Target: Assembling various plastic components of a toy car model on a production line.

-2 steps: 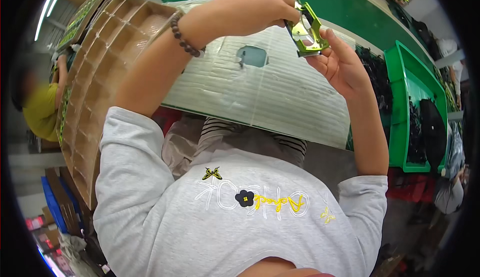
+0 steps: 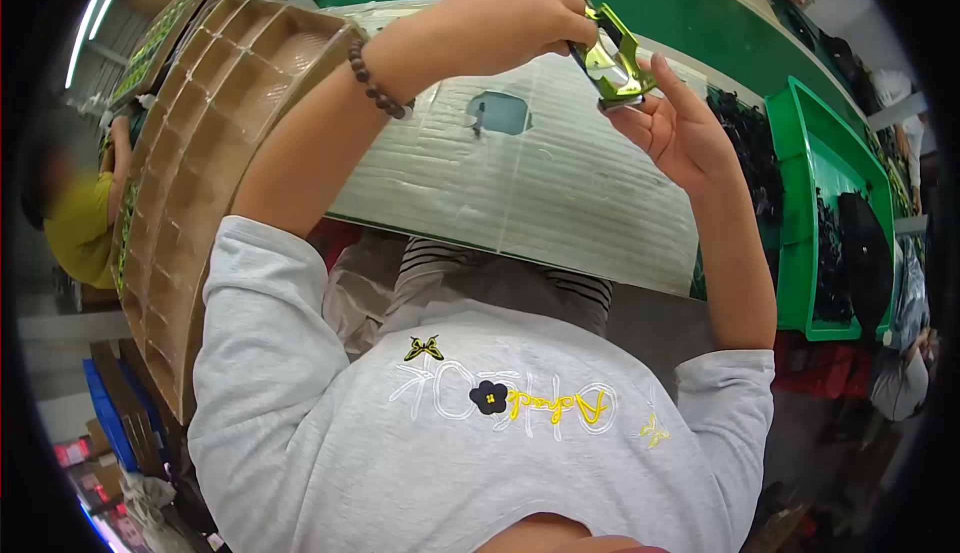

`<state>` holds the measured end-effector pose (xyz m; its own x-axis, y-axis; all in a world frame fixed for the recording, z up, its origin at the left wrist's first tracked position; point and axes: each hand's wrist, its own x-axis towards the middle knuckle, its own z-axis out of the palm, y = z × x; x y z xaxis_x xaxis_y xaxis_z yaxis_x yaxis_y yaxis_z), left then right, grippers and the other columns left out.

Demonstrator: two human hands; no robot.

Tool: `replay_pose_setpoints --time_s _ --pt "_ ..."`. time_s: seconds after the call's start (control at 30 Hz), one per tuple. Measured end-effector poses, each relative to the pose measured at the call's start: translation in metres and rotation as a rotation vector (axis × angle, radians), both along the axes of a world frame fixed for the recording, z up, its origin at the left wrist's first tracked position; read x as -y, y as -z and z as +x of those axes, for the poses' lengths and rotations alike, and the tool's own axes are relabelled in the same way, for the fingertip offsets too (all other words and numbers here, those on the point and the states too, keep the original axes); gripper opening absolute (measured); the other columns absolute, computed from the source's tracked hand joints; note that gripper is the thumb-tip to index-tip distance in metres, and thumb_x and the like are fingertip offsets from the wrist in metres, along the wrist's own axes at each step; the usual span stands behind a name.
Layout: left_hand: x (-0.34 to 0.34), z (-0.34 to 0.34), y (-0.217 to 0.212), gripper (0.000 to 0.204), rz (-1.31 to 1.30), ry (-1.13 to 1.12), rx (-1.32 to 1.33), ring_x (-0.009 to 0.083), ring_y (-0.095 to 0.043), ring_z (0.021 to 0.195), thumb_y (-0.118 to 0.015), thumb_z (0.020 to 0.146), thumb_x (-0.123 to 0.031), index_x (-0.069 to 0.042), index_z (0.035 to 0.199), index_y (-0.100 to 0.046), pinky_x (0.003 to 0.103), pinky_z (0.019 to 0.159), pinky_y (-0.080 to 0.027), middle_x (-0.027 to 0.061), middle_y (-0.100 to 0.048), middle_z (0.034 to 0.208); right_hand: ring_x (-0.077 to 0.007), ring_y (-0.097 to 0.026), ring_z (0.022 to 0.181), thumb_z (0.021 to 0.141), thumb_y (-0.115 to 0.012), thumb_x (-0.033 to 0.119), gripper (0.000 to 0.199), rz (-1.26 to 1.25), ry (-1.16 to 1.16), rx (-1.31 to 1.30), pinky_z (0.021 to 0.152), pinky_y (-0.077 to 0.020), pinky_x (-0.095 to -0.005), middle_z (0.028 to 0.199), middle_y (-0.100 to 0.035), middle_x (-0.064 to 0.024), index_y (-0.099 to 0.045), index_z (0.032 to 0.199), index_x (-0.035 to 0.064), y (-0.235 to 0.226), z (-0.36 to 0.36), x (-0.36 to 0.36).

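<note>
A shiny green part is pinched by the curled fingers of the left hand and is supported from below by the half-open fingers of the right hand. It is held above a pale ribbed sheet. A green bin, perhaps holding dark parts, is seen to the right.

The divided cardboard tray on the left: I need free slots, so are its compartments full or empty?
Empty: the cardboard tray's visible compartments show only bare brown bottoms.
</note>
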<state>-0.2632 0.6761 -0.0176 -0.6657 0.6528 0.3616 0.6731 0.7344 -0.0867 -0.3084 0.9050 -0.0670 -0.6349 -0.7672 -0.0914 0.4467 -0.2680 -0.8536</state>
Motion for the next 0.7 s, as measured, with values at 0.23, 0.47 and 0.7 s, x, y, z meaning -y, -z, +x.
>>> replay_pose_setpoints --time_s 0.23,0.47,0.7 --pt "-0.033 -0.004 0.061 0.032 1.007 -0.368 0.110 0.0211 -0.057 0.096 -0.059 0.086 -0.027 -0.013 0.113 -0.053 0.035 0.086 -0.042 0.0055 -0.059 0.103 -0.0185 -0.063 0.087 0.089 -0.058 0.028 0.037 0.011 0.180 0.143 0.074 -0.0565 -0.0223 0.098 -0.061 -0.0124 -0.051 0.110 -0.0020 0.021 -0.006 0.007" --pt "-0.040 0.002 0.087 0.048 2.193 -0.034 1.109 0.0230 -0.058 0.099 -0.031 0.096 -0.047 -0.005 0.111 -0.049 0.035 0.083 -0.049 0.0127 -0.059 0.106 -0.0158 -0.062 0.072 0.085 -0.064 0.030 0.049 0.223 0.216 -0.141 0.062 -0.0528 -0.0249 0.092 -0.064 -0.0097 -0.048 0.119 -0.0005 0.034 0.026 0.038" --pt "-0.022 0.012 0.083 0.035 2.090 -0.314 0.904 0.0263 -0.063 0.077 -0.030 0.097 -0.044 -0.011 0.106 -0.032 0.040 0.066 -0.056 0.0121 -0.054 0.089 -0.0096 -0.058 0.060 0.077 -0.070 0.017 0.018 0.862 0.364 -1.061 0.055 -0.0452 -0.0239 0.069 -0.064 -0.0056 -0.067 0.087 0.0022 0.009 -0.001 -0.041"
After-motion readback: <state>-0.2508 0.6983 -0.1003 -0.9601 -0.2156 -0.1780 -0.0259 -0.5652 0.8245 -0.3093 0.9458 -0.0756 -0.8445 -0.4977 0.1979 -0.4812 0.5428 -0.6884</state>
